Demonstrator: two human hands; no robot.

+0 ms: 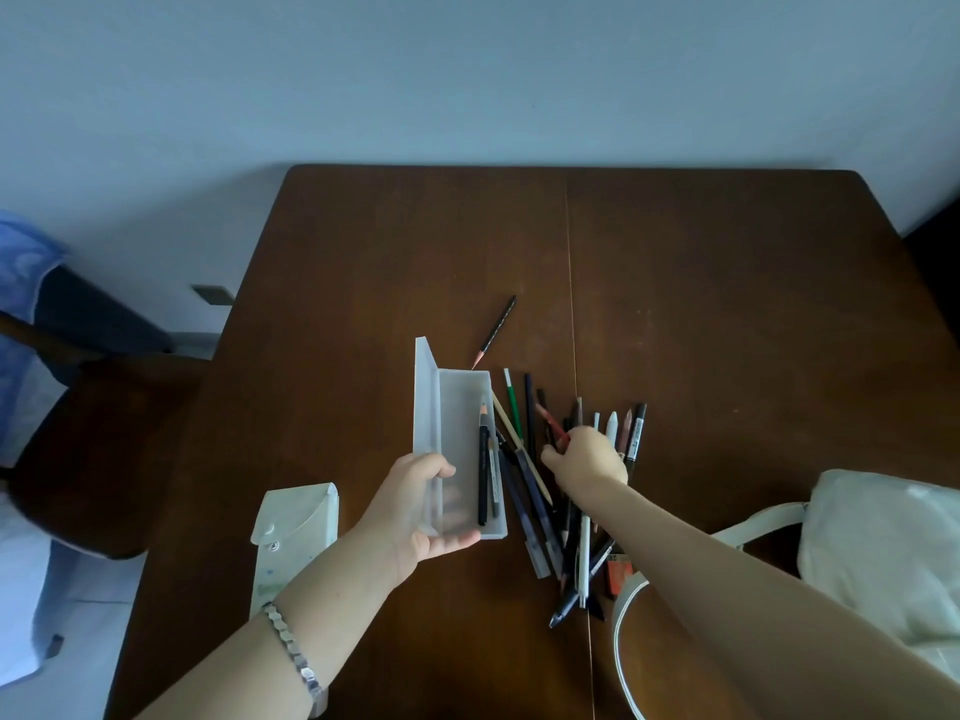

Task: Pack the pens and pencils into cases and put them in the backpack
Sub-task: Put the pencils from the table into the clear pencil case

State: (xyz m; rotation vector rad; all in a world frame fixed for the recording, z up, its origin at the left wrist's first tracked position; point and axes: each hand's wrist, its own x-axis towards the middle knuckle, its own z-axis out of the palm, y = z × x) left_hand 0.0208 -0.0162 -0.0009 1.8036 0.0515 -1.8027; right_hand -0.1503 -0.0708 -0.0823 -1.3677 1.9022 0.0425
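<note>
A translucent plastic pencil case (460,407) lies open on the brown table (727,304), lid standing up on its left side. Two or three dark pens lie inside along its right wall. My left hand (428,504) grips the case's near end. Right of the case lies a loose pile of pens and pencils (545,491). My right hand (584,462) rests on top of that pile, fingers closed around a red pencil (551,423). One dark pencil (496,330) lies alone beyond the case. A pale backpack (883,553) sits at the right edge.
A second, pale green case (291,532) with a snap flap lies near the table's left edge. The backpack's white strap (623,636) loops across the near table. A dark wooden chair (88,407) with blue cloth stands to the left.
</note>
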